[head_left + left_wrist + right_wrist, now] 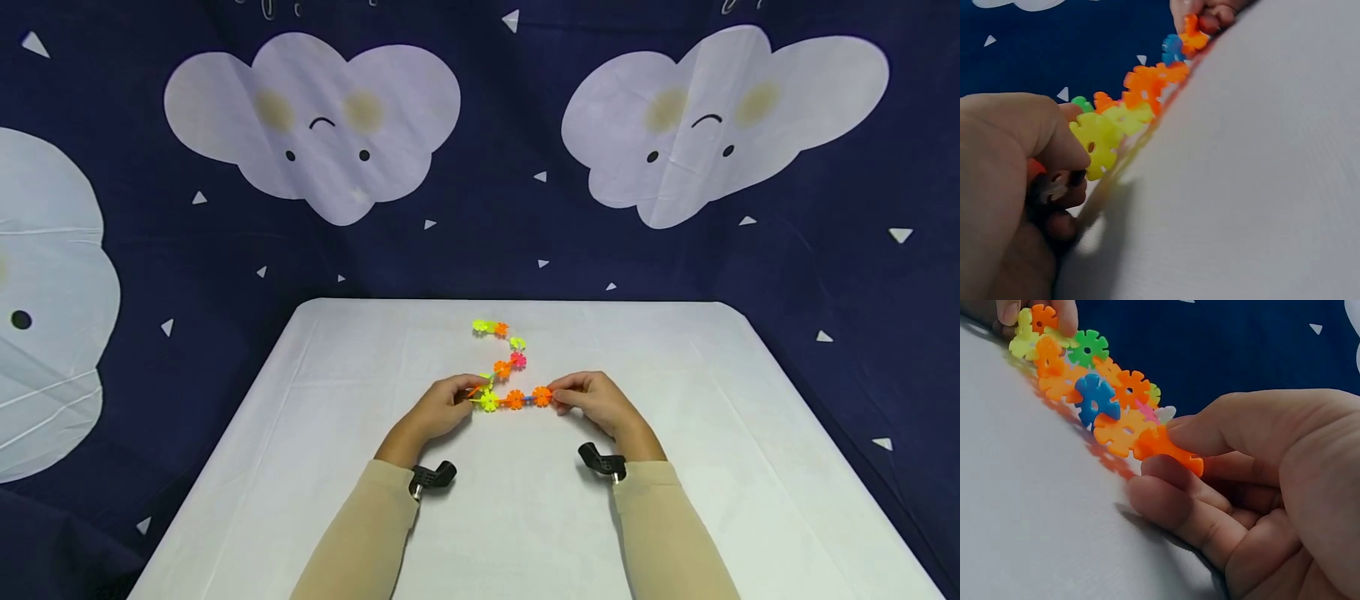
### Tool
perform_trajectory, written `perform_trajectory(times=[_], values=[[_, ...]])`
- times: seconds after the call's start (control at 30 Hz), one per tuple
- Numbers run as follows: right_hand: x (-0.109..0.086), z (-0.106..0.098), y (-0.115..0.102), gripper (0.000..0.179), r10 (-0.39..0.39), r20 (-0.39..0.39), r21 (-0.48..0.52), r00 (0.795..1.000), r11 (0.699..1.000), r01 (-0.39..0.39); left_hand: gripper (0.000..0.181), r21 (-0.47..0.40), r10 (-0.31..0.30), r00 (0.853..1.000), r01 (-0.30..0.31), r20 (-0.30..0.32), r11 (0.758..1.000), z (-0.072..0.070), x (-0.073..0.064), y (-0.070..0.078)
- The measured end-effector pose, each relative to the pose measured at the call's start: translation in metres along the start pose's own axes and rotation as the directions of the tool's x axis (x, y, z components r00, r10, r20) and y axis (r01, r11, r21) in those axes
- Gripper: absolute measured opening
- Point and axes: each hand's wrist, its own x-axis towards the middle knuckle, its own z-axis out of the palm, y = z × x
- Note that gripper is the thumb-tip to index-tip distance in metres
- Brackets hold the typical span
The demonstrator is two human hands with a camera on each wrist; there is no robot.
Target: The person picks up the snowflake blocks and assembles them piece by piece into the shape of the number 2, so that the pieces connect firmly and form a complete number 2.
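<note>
A chain of colourful plastic snowflake discs (515, 401) curves over the white table, its far end turning left. The discs are yellow, orange, pink, green, white and blue, slotted into one another. At the chain's near left bend, my left hand (442, 406) pinches a yellow disc (1097, 142) between thumb and fingers. At the right end of the near row, my right hand (596, 402) grips an orange disc (1169, 452) by thumb and fingertips. A blue disc (1096, 400) stands between orange ones in that row. Part of the left bend is hidden behind the left fingers.
The white table (337, 533) has rounded far corners. Behind it hangs a dark blue cloth (487, 250) printed with clouds and small triangles. Black wrist mounts (433, 476) sit at both sleeve cuffs, close above the tabletop.
</note>
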Motion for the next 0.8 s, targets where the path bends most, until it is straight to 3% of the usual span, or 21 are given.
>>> perform_trajectory(times=[0.23, 0.37, 0.57, 0.8], values=[[-0.002, 0.001, 0.001, 0.014, -0.044, 0.026, -0.04, 0.999, 0.998, 0.045, 0.045, 0.207, 0.113, 0.993, -0.106, -0.021, 0.972, 0.001, -0.002, 0.0], [-0.001, 0.002, 0.002, 0.013, -0.034, 0.024, -0.074, 0.999, 0.997, 0.036, 0.05, 0.306, 0.136, 0.987, -0.105, -0.084, 0.946, 0.0, -0.004, -0.005], [-0.003, 0.003, -0.001, 0.012, -0.029, 0.036, -0.113, 0.999, 0.993, 0.033, 0.038, 0.288, 0.155, 0.971, -0.099, -0.18, 0.952, -0.001, -0.004, -0.012], [-0.004, 0.002, -0.001, 0.01, -0.037, 0.013, -0.132, 0.999, 0.991, 0.038, 0.037, 0.265, 0.171, 0.974, -0.128, -0.147, 0.956, -0.003, -0.001, -0.012]])
